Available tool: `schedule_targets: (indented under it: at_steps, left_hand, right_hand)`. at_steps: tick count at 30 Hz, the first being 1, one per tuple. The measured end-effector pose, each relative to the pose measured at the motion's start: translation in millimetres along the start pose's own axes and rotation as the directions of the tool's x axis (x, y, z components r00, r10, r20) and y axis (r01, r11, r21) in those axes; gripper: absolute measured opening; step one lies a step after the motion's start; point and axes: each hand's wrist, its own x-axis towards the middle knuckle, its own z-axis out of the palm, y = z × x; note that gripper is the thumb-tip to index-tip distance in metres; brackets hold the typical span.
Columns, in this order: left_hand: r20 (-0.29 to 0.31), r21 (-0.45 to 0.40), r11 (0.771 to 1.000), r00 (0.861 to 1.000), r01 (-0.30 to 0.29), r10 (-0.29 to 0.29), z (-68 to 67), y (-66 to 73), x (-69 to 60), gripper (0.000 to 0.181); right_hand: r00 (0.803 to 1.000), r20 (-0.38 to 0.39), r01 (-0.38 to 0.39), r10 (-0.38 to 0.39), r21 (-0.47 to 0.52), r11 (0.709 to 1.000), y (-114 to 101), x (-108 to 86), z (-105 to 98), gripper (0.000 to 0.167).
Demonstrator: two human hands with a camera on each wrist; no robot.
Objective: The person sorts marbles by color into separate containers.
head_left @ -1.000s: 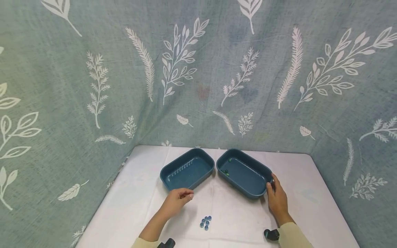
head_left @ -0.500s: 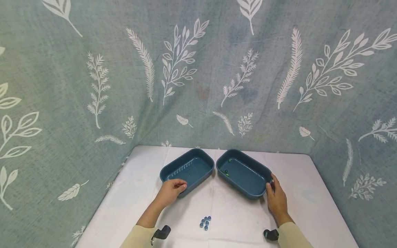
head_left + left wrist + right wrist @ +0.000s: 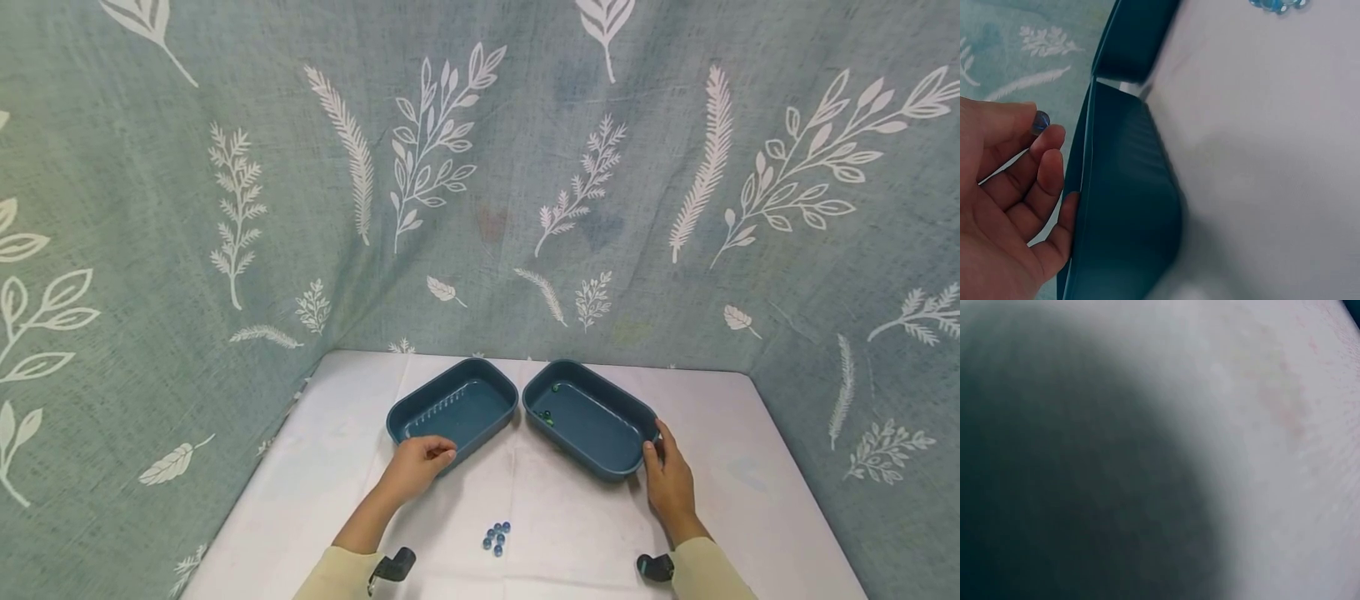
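Note:
In the head view, two dark teal oblong trays stand at an angle to each other. My left hand (image 3: 416, 467) is over the near rim of the left tray (image 3: 491, 429). In the left wrist view, its thumb and fingertips pinch a small blue glass marble (image 3: 1040, 122), and the lower fingers touch the tray's rim (image 3: 1088, 156). My right hand (image 3: 670, 479) holds the near right corner of the right tray (image 3: 592, 454), thumb and fingers on either side of it. Several green marbles (image 3: 547, 416) lie in that tray. The right wrist view is blurred and shows no hand.
Several blue marbles (image 3: 497, 535) lie loose in a cluster on the white tablecloth (image 3: 577, 533), nearer to me than the trays. Leaf-patterned cloth (image 3: 480, 208) hangs behind the table and along both sides.
My left hand has moved left and away from me, from in front of the left tray to over its near rim, then slightly right. The right hand stays at its tray corner.

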Motion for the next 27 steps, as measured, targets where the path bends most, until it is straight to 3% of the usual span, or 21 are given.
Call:
schedule_targets:
  at_steps: [15, 27]
  left_hand:
    - [0.034, 0.009, 1.0, 0.999, 0.001, -0.001, 3.2, 2.1, 2.3, 0.015]
    - [0.056, -0.038, 0.999, 0.998, 0.027, -0.025, -3.0, -4.8, 28.7, 0.022]
  right_hand:
    - [1.0, 0.008, -0.018, 0.018, -0.01, 1.0, 0, 1.2, 1, 0.055]
    - [1.0, -0.001, -0.015, 0.015, -0.017, 1.0, 0, 0.7, 1, 0.054]
